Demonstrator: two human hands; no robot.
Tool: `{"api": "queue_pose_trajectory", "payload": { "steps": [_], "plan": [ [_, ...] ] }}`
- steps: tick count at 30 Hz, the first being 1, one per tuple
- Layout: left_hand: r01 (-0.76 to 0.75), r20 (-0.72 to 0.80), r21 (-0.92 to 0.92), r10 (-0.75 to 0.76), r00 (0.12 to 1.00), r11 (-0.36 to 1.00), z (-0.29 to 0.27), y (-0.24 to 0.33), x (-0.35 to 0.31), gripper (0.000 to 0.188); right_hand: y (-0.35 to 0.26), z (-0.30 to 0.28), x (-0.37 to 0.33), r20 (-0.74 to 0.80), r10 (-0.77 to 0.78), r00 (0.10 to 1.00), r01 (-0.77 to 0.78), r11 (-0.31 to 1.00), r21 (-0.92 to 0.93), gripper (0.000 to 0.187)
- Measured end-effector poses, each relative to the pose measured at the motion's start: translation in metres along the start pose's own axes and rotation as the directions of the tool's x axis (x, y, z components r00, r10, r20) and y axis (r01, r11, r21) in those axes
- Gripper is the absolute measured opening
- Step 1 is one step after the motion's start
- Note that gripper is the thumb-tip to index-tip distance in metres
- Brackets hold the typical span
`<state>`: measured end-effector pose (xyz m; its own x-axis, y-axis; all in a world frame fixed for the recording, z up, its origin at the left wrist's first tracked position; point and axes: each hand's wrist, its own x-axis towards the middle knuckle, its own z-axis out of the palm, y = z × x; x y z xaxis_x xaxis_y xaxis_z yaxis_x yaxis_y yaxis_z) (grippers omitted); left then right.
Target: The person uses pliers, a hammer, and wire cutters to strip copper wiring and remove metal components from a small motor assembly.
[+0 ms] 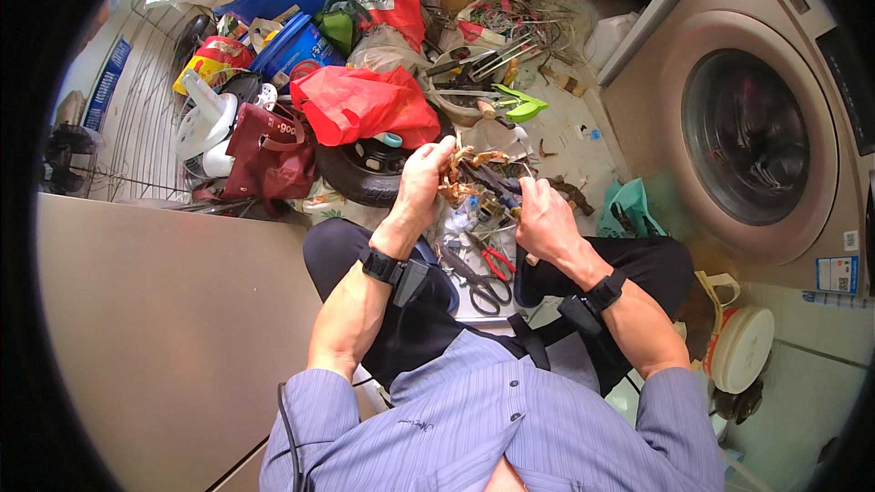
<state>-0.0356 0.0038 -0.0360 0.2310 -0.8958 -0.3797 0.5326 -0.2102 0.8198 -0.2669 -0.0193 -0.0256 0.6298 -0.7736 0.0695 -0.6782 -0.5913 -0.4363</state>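
My left hand (421, 184) is closed on a tangle of copper-coloured wire (467, 164), its fingers pinching the near side. Across from it, my right hand (545, 217) is closed too, knuckles up; what its fingers grip is too small and hidden to name. Between the hands lie dark and brownish scraps (492, 184), partly covered by the wire. On the floor below them, between my knees, are black-handled scissors (488, 293) and red-handled pliers (498, 262).
A wheel with a tyre (351, 180) lies ahead-left under a red plastic bag (369, 102), beside a dark red handbag (266, 157). A front-loading washing machine (665, 82) stands right, near a teal bag (629, 208). Loose wires (529, 23) and a blue bucket (296, 50) lie farther off.
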Motion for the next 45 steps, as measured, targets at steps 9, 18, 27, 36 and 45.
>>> {"api": "queue_pose_trajectory", "payload": {
  "steps": [9,18,27,36,45],
  "plan": [
    [-0.072,-0.069,-0.301,0.053,0.996,0.951,0.004,-0.007,0.004,0.021,-0.015,0.006,0.001,0.092,0.084,0.992,-0.088,0.995,0.043,0.036],
    [-0.222,-0.131,-0.065,0.212,0.968,0.973,0.008,-0.005,0.013,0.016,-0.037,0.002,0.003,0.251,0.202,0.947,-0.247,0.956,0.162,0.037],
    [-0.305,-0.141,-0.077,0.292,0.946,0.949,0.013,0.011,0.005,0.019,-0.052,0.007,0.004,0.344,0.28,0.896,-0.423,0.773,0.473,0.046],
    [-0.228,-0.105,-0.151,0.214,0.971,0.962,0.002,0.006,0.016,0.022,-0.038,0.018,0.006,0.382,0.168,0.909,-0.399,0.619,0.677,0.039],
    [-0.06,-0.002,-0.419,0.065,0.998,0.906,0.012,-0.002,0.024,0.021,-0.037,-0.001,0.004,0.512,-0.004,0.859,-0.512,0.029,0.858,0.025]
  ]
}}
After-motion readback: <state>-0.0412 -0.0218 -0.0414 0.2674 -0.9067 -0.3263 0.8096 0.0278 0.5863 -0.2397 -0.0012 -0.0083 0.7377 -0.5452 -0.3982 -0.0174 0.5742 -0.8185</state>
